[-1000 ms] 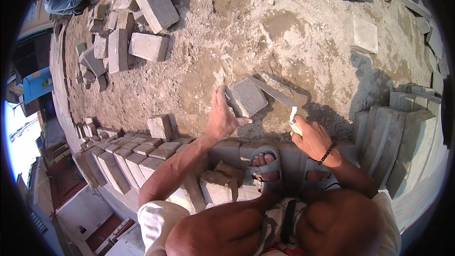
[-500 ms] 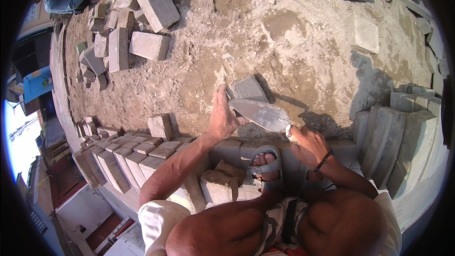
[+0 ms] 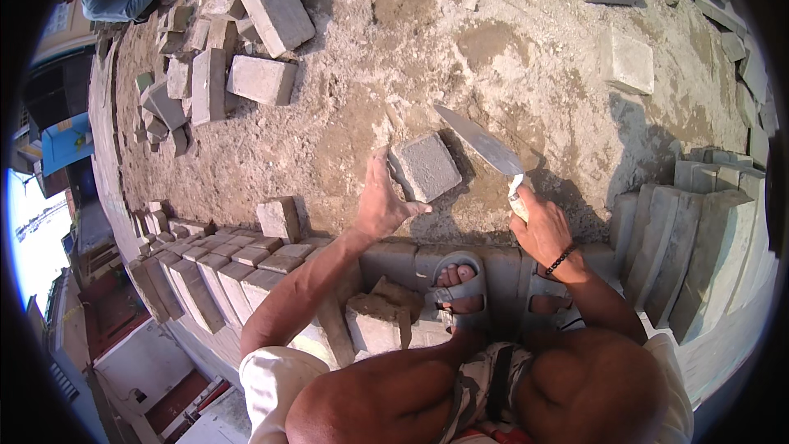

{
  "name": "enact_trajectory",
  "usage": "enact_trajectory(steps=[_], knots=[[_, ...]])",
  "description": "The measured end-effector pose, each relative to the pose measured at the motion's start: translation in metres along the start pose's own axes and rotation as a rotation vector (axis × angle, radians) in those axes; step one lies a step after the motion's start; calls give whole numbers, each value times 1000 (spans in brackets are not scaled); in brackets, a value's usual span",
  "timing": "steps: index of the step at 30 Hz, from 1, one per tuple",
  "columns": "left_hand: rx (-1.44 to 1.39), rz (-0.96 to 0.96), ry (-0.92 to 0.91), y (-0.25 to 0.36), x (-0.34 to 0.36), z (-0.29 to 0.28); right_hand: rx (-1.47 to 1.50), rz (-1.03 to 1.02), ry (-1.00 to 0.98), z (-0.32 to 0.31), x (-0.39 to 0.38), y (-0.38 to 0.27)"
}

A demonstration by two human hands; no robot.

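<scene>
Head view: left hand (image 3: 383, 204) spread beside block (image 3: 426, 168) (contact unclear), right hand (image 3: 542, 228) gripping trowel (image 3: 486, 145). Steady block; keep trowel clear of left hand.

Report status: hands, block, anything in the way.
Left hand open beside concrete block, contact unclear. Right hand grips trowel, blade right of concrete block. Nothing covering concrete block; loose blocks off at upper left.

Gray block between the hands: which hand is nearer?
Left. The left hand is at the left edge of the gray block; the right hand is farther off, to its lower right, gripping the trowel.
</scene>
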State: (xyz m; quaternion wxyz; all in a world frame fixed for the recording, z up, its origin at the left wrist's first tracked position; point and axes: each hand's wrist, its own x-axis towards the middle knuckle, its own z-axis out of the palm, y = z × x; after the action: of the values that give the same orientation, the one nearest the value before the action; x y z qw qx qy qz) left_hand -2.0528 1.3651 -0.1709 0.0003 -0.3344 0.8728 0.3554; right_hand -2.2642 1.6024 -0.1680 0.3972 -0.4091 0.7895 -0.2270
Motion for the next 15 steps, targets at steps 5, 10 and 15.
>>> enact_trajectory(steps=[5,10,15], knots=[[-225,-105,-19,-13,8,-2,66,60,-69,-23,-13,-10],[-361,-593,-389,-17,75,-40,119,82,-198,-11,-29,-3],[-371,-660,-641,-8,103,-29,131,95,-280,-8,-36,0]])
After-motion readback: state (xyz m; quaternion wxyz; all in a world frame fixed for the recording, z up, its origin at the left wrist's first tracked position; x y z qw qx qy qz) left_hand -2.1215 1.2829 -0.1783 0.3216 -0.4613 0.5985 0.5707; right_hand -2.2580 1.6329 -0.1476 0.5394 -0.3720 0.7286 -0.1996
